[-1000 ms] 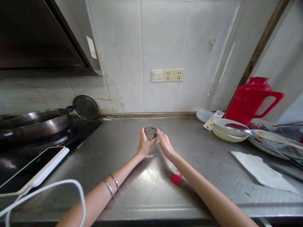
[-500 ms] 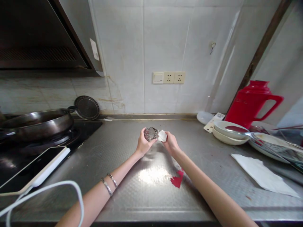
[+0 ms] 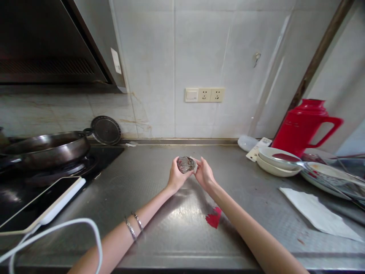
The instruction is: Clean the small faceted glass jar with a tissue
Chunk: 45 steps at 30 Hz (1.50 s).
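Note:
Over the middle of the counter, my left hand (image 3: pixel 177 177) is wrapped round a small, round, see-through glass (image 3: pixel 185 164) with a patterned, shiny surface. My right hand (image 3: pixel 204 175) meets the glass on its right side, its fingertips closed against it. Between those fingertips and the glass shows a pale edge of a white paper piece (image 3: pixel 195 166), mostly hidden. A torn red scrap (image 3: pixel 213 217) lies on the steel counter below my hands, near my right forearm.
At left, a pan (image 3: pixel 47 150) sits on the black stove, with a phone (image 3: pixel 37 203) and white cable (image 3: pixel 80 221) in front. To the right are stacked bowls (image 3: pixel 278 167), a red thermos (image 3: pixel 303 125), plates with utensils, and a torn white paper sheet (image 3: pixel 319 215).
My right hand has moved the white paper from beside the glass up against its right side, and the paper is now mostly covered. The view has shifted slightly.

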Available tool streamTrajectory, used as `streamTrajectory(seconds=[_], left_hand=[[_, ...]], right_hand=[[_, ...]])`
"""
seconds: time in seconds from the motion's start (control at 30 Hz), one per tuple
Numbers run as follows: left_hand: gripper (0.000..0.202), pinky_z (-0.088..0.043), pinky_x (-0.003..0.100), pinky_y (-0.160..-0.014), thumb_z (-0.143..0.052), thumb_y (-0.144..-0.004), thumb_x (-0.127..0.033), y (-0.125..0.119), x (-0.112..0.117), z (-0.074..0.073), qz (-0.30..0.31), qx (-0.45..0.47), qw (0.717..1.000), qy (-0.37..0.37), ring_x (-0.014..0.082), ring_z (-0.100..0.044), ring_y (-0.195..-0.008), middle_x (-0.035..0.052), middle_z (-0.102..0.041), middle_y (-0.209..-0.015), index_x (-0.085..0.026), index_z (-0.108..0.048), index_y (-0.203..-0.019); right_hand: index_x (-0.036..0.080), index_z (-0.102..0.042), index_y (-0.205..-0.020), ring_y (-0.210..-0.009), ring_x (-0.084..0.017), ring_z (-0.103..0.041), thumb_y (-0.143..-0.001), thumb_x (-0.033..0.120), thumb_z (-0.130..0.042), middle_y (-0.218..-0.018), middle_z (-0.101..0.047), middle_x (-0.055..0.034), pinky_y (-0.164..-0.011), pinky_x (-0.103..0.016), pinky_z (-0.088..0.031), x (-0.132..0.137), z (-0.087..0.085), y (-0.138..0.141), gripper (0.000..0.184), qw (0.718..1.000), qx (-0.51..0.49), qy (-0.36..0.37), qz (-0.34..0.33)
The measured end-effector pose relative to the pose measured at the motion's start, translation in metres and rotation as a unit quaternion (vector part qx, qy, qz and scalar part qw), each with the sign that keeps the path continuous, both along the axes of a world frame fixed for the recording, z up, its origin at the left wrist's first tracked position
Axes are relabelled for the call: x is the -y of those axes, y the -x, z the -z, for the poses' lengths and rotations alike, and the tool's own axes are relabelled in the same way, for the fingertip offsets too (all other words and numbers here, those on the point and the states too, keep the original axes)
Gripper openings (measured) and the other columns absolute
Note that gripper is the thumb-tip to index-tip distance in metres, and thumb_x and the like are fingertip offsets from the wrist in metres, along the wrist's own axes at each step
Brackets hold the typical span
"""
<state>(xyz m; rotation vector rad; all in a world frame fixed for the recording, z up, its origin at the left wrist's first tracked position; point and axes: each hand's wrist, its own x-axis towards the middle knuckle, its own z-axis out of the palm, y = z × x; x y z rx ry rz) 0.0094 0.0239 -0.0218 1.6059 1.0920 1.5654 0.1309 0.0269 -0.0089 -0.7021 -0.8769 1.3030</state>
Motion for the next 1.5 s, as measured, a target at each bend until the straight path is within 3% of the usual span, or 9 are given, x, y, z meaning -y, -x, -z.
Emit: streamTrajectory(seconds=[0.17, 0.33, 0.57, 0.7, 0.93, 1.07, 1.17, 1.37, 1.5], left_hand=[[0.077, -0.044, 0.042, -0.095, -0.082, -0.055, -0.028, -0.002, 0.001, -0.001, 0.028, 0.033, 0.999, 0.023, 0.0247, -0.06, -0.103, 0.0125, -0.059, -0.112, -0.016, -0.041, -0.119], [0.078, -0.045, 0.04, -0.095, -0.082, -0.056, -0.029, -0.007, 0.005, 0.001, 0.077, 0.047, 0.996, 0.019, 0.0237, -0.06, -0.103, 0.0128, -0.059, -0.113, -0.016, -0.039, -0.121], [0.077, -0.045, 0.042, -0.096, -0.081, -0.058, -0.028, -0.009, 0.012, 0.001, 0.096, 0.015, 0.995, -0.006, 0.025, -0.059, -0.107, 0.0132, -0.058, -0.116, -0.017, -0.039, -0.121], [0.082, -0.042, 0.046, -0.099, -0.081, -0.057, -0.029, -0.01, 0.011, 0.006, 0.057, -0.029, 0.998, -0.028, 0.0276, -0.055, -0.112, 0.0154, -0.055, -0.12, -0.016, -0.037, -0.125], [0.088, -0.036, 0.049, -0.103, -0.082, -0.055, -0.032, -0.012, 0.005, 0.018, 0.003, -0.012, 1.0, -0.006, 0.0305, -0.047, -0.122, 0.0181, -0.048, -0.127, -0.015, -0.036, -0.128], [0.099, -0.035, 0.049, -0.105, -0.083, -0.054, -0.031, -0.01, 0.006, 0.018, 0.084, 0.007, 0.996, 0.023, 0.0312, -0.046, -0.124, 0.0176, -0.047, -0.133, -0.017, -0.031, -0.136], [0.085, -0.039, 0.047, -0.103, -0.075, -0.066, -0.032, -0.009, 0.007, 0.013, 0.167, 0.035, 0.984, 0.046, 0.0286, -0.051, -0.119, 0.0176, -0.048, -0.133, -0.016, -0.032, -0.138], [0.093, -0.047, 0.044, -0.095, -0.084, -0.054, -0.031, -0.003, 0.001, 0.006, 0.122, 0.024, 0.991, 0.046, 0.0266, -0.058, -0.106, 0.0165, -0.053, -0.122, -0.012, -0.041, -0.134], [0.083, -0.045, 0.043, -0.099, -0.085, -0.055, -0.03, -0.003, 0.0, 0.005, 0.22, 0.038, 0.974, 0.051, 0.0256, -0.059, -0.108, 0.0146, -0.06, -0.118, -0.013, -0.046, -0.127]], right_hand=[[0.017, -0.073, -0.083, -0.096, -0.025, -0.061, -0.076, 0.049, -0.057, -0.093, -0.073, -0.0067, -0.09, -0.035, -0.042, 0.001, 0.004, -0.005, 0.037, 0.978, 0.16, -0.064, 0.115], [0.021, -0.074, -0.087, -0.098, -0.023, -0.06, -0.077, 0.042, -0.053, -0.1, -0.072, -0.0043, -0.091, -0.034, -0.042, -0.001, 0.007, -0.007, 0.031, 0.965, 0.183, -0.08, 0.17], [0.021, -0.072, -0.091, -0.094, -0.023, -0.062, -0.078, 0.045, -0.049, -0.096, -0.072, -0.0042, -0.085, -0.035, -0.047, -0.001, 0.007, -0.003, 0.036, 0.988, 0.106, -0.042, 0.101], [0.02, -0.07, -0.099, -0.092, -0.024, -0.064, -0.079, 0.055, -0.048, -0.098, -0.072, -0.0055, -0.086, -0.037, -0.048, 0.003, 0.003, -0.001, 0.046, 0.996, 0.069, -0.012, 0.052], [0.021, -0.068, -0.1, -0.106, -0.022, -0.06, -0.077, 0.057, -0.051, -0.108, -0.069, -0.003, -0.093, -0.032, -0.046, 0.0, 0.011, 0.013, 0.046, 0.992, 0.057, 0.041, 0.1], [0.019, -0.069, -0.095, -0.097, -0.023, -0.064, -0.077, 0.061, -0.048, -0.099, -0.072, -0.0046, -0.085, -0.032, -0.049, -0.007, 0.013, 0.001, 0.051, 0.992, 0.057, 0.057, 0.093], [0.017, -0.07, -0.092, -0.093, -0.026, -0.066, -0.08, 0.065, -0.04, -0.093, -0.073, -0.0071, -0.079, -0.035, -0.051, -0.011, 0.008, -0.015, 0.057, 0.994, 0.058, 0.057, 0.078], [0.015, -0.072, -0.089, -0.089, -0.028, -0.068, -0.084, 0.066, -0.03, -0.083, -0.074, -0.0121, -0.078, -0.039, -0.053, -0.007, -0.003, -0.021, 0.066, 0.996, 0.054, 0.071, 0.01], [0.015, -0.072, -0.087, -0.086, -0.026, -0.068, -0.085, 0.065, -0.031, -0.082, -0.074, -0.0119, -0.078, -0.038, -0.053, -0.003, -0.004, -0.016, 0.065, 0.996, 0.057, 0.076, -0.005]])
